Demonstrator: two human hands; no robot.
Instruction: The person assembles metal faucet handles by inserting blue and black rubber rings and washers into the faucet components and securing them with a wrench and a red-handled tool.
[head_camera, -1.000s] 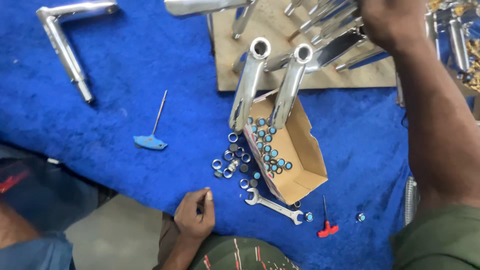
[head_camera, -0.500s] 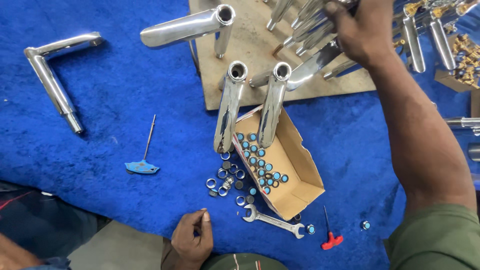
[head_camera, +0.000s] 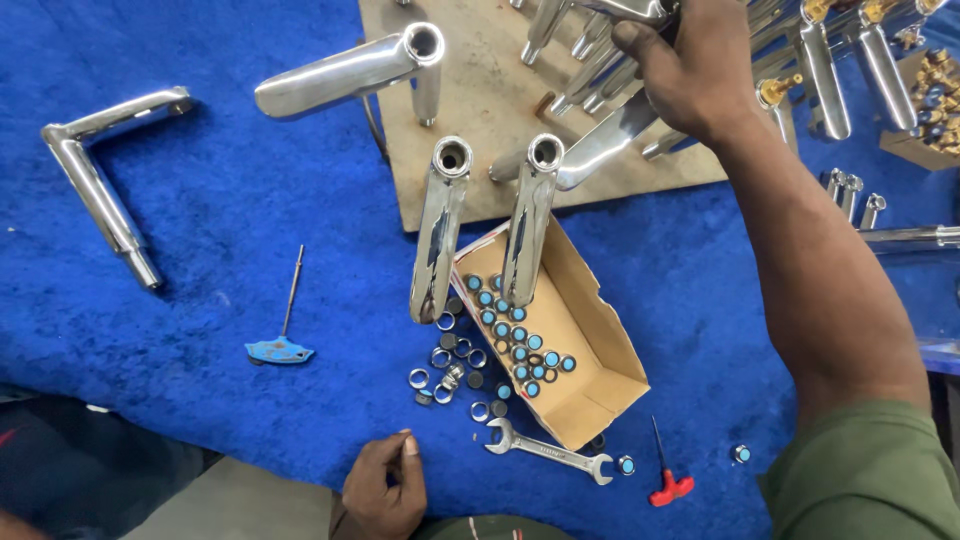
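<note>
My right hand (head_camera: 690, 75) reaches to the far side of a wooden board (head_camera: 480, 95) and is closed on a chrome stem (head_camera: 600, 145) in a pile of several such stems. My left hand (head_camera: 385, 485) rests at the near edge of the blue cloth (head_camera: 200, 260), its fingers curled with nothing seen in them. It is nearest to a steel spanner (head_camera: 548, 452). Two chrome stems (head_camera: 440, 230) (head_camera: 528, 220) stand side by side at the board's near edge, and the right one dips into an open cardboard box (head_camera: 605, 310) of blue-centred nuts (head_camera: 520, 345).
Loose metal rings (head_camera: 450, 372) lie beside the box. A blue-handled hex key (head_camera: 283, 335) lies at the left and a red-handled key (head_camera: 668, 482) at the right. A bent chrome stem (head_camera: 95, 190) lies at the far left, another stem (head_camera: 340, 75) stands on the board, and more chrome parts (head_camera: 850, 195) lie at the right.
The view has tilted, so everything sits lower and further left in the frame. My right hand has stayed on the pile of stems, shifting slightly left. My left hand has hardly moved.
</note>
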